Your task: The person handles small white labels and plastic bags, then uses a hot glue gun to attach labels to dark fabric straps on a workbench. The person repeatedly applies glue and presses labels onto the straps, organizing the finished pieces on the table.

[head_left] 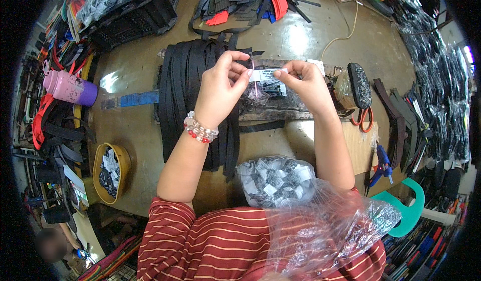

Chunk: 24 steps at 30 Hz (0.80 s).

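My left hand [221,86] and my right hand [309,84] are raised over the table, pinching a small white printed label [265,75] between them by its two ends. Beside my left fingertips stands a thin pinkish upright strip [255,88]; I cannot make out what it is. Below the label, more small labels [273,88] lie on a dark worn board [275,111]. Left of the board, long black webbing straps [176,100] lie in a thick bundle, partly under my left forearm. A clear plastic bag of folded labels [276,181] rests by the table's near edge.
A yellow tub [125,178] with labels and a pink-purple bottle [75,88] stand at left. Behind are a black crate [135,23] and cut straps [235,0]. Orange-handled scissors [367,120], a blue glue gun [383,163] and a tape roll [345,90] are at right.
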{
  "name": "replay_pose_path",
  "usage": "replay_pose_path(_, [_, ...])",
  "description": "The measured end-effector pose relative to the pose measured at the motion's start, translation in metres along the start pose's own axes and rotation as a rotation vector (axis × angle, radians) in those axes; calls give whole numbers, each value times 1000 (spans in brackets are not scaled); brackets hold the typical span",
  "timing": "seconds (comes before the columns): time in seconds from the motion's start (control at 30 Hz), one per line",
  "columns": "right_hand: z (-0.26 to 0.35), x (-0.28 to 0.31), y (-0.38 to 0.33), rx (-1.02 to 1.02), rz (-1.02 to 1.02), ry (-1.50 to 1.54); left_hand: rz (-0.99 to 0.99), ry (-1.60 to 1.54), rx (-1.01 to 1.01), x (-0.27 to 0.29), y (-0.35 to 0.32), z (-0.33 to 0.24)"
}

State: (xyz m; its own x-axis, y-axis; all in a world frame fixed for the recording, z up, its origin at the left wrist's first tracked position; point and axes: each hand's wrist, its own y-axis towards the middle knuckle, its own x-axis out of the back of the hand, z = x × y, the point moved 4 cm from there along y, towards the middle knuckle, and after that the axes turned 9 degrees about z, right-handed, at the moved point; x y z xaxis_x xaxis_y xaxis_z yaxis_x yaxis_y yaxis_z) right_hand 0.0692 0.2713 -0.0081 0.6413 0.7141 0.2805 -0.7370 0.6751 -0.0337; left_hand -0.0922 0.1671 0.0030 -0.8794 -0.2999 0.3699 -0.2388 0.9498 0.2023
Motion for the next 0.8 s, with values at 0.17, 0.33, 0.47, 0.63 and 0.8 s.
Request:
replay_pose_path(0.17, [-6,-5,3,-93,-48,-397,-45,282,-32,-7,-2,-1])
replay_pose_path(0.33, [-2,-4,-3,-106,-187,-753,-86,145,-52,9,-4,-5])
replay_pose_path(0.47, [-2,-9,-8,33,53,-863,-20,-552,35,34,-11,2])
replay_pose_path(0.63, [-20,-15,-4,6,14,-939,183,-1168,279,32,-49,14])
replay_pose_path(0.8, [4,-8,2,-44,-94,-961,255,-1112,255,26,-100,10])
